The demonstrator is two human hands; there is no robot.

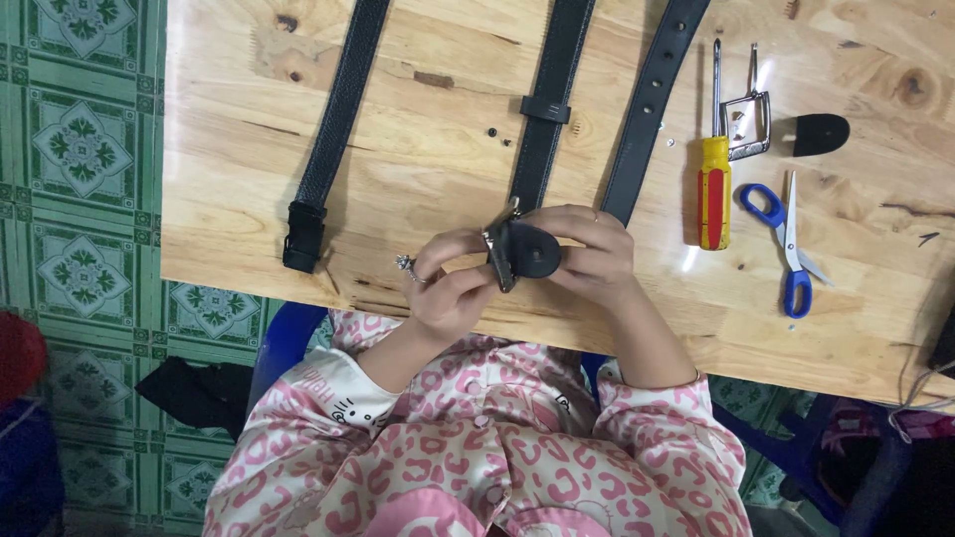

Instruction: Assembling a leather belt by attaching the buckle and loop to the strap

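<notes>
We count three black belts on the wooden table: the left belt ends in a black clasp near the table's front edge, the middle belt carries a loop keeper and runs down into our hands, and the right belt, punched with holes, ends just behind our right hand. There is one screwdriver with a yellow and red handle, one pair of blue-handled scissors just beside it, one loose metal buckle and one black leather tip further right. Two tiny studs lie between the left and middle belts.

Our left hand, wearing a ring, and our right hand both grip the end of the middle belt, where a buckle sits against the rounded black leather. The piece is held just above the table's front edge, between the two hands. We see no containers here.
</notes>
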